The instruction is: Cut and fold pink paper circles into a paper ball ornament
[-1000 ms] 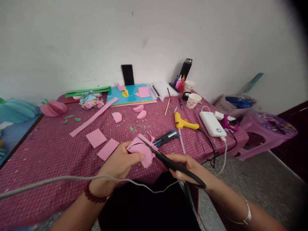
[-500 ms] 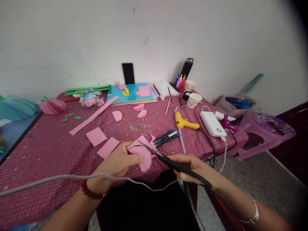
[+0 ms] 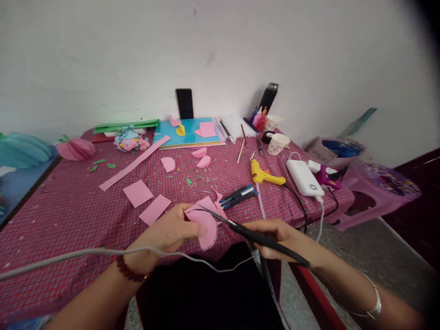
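My left hand (image 3: 173, 229) pinches a piece of pink paper (image 3: 206, 231) that has a dark curved line drawn on it; its right side is rounded. In my right hand (image 3: 275, 236) is a pair of black-handled scissors (image 3: 252, 233). Their blades reach left across the upper part of the paper, near the drawn line. A pink offcut (image 3: 219, 201) curls just behind the paper, beside a blue and black utility knife (image 3: 238, 197). On the cloth left of my left hand lie two pink paper pieces, a square (image 3: 138, 193) and a rectangle (image 3: 155, 209).
A yellow glue gun (image 3: 266, 174) and a white power bank (image 3: 304, 176) lie at the right. Paper cups (image 3: 277, 144) and a black bottle (image 3: 269, 96) stand behind. A white cable (image 3: 103, 251) crosses in front of my wrists. Pink half-rounds (image 3: 168, 164) lie mid-table.
The view has shifted slightly. The scissors' blades look closer together on the pink paper, and the handle under my right hand has swung a little. Both hands keep their hold.
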{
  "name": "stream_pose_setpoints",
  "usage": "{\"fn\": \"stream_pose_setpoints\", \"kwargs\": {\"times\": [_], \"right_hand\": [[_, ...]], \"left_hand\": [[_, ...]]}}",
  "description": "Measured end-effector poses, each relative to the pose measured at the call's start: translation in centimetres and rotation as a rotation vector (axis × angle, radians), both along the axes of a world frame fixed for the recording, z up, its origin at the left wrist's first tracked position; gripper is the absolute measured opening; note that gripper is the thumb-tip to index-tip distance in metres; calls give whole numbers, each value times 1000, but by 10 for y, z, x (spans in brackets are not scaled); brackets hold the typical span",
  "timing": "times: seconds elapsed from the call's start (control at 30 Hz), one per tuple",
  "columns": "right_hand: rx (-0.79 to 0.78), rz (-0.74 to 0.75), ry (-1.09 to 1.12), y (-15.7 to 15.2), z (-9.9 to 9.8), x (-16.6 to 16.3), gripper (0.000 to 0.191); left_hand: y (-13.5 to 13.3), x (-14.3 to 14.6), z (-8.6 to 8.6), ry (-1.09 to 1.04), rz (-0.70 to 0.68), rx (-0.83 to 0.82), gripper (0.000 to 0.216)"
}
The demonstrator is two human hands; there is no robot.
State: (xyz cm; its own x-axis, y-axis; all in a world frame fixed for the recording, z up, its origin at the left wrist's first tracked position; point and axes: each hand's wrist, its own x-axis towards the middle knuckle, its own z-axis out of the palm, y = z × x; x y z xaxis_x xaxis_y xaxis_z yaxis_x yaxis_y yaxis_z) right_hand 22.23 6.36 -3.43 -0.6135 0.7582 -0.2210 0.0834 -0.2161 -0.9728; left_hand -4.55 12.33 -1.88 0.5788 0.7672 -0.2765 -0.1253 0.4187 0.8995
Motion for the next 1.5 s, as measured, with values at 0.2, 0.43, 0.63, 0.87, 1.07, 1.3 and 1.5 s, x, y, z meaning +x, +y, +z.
{"fn": "stream_pose_setpoints", "kwargs": {"times": [0.2,0.43,0.63,0.87,1.07,1.3,1.5], "right_hand": [[-2,15,-27,2,7,2,60],[6,15,-77,4,18,1,59],[10,41,-64,5,20,2,57],[-11,81,-111,7,25,7,55],[-72,131,-95,14,24,8,59],[-123,139,-40,20,22,5,59],[-100,162,-107,25,21,7,56]], "left_hand": [[3,-5,0,96,-59,74,8],[6,-10,-2,234,-82,121,10],[9,-12,1,321,-139,162,14],[13,-16,8,445,-226,245,15],[16,-18,11,612,-373,272,5],[12,-12,13,515,-414,244,14],[10,-10,11,386,-478,203,14]]}}
